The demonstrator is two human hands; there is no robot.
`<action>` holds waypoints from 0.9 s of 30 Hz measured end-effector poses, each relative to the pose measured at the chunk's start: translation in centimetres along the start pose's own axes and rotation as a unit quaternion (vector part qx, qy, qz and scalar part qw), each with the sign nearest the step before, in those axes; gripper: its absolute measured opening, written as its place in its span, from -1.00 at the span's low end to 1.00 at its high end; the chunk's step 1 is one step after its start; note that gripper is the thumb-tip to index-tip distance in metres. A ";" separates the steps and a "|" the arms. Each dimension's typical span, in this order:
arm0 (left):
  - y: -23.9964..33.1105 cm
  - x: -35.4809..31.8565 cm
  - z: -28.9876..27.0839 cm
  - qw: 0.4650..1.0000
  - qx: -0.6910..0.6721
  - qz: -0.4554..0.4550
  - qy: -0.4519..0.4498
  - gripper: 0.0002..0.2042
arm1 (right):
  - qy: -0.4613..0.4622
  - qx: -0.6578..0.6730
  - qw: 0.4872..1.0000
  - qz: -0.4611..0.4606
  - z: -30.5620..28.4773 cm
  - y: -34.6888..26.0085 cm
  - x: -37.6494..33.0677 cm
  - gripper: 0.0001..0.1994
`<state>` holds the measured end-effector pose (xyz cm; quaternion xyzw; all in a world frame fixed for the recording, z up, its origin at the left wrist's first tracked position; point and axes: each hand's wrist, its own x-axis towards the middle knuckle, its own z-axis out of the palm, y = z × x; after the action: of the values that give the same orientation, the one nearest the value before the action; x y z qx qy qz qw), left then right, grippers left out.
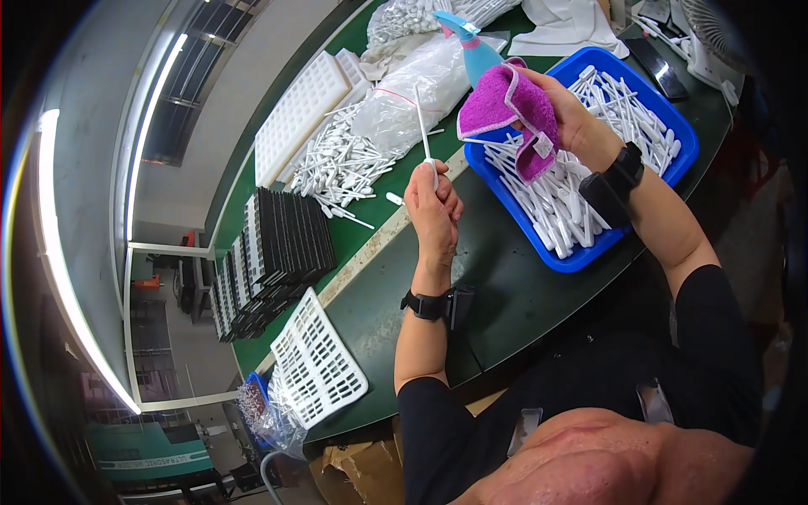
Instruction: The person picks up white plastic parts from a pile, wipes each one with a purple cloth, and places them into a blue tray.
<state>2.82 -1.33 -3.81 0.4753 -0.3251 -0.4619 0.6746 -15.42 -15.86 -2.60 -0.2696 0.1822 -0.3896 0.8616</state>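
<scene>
Left hand (433, 210) is fisted shut around the lower end of a thin white plastic stick (423, 126), which stands nearly upright, tip pointing to the far side. Right hand (566, 114) is clamped on a magenta cloth (505, 109), bunched up, hanging over the near-left part of a blue tray (581, 252). Cloth and stick are close but apart. Both wrists wear black bands.

The blue tray sits on the right of the green table (505, 286), full of loose white sticks (560, 206) of the same kind. Just behind the cloth stands a light-blue spray bottle (471, 46), pink trigger. Left of it lies a clear plastic bag (412, 93), with a loose pile of white sticks (341, 164) spread at its left. A white moulded tray (299, 114) lies far left. Stacks of black trays (278, 244) stand on the left edge of the table, and a white slotted tray (316, 362) lies nearer, overhanging the near edge. A white cloth (568, 29) lies at the far side; a fan (711, 29) is at far right, partly cut off.
</scene>
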 end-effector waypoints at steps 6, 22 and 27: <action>0.2 -0.1 0.1 0.973 0.186 -0.040 -0.130 -0.72 | -0.059 -0.277 0.959 0.024 1.8 -0.1 -1.1 -0.64; 2.9 -1.0 -0.3 0.963 0.240 0.042 -0.115 -0.77 | 0.180 -0.400 0.860 -0.262 -6.8 -21.3 8.0 -0.67; 6.0 0.2 -5.6 0.917 0.392 0.074 -0.009 -0.77 | -0.111 -0.538 0.692 -0.469 -5.7 -10.5 2.9 -0.57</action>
<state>9.74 1.13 -0.03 0.6719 -0.5202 -0.2504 0.4640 -22.63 -25.71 -1.03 -0.7785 0.1139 -0.5455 0.2887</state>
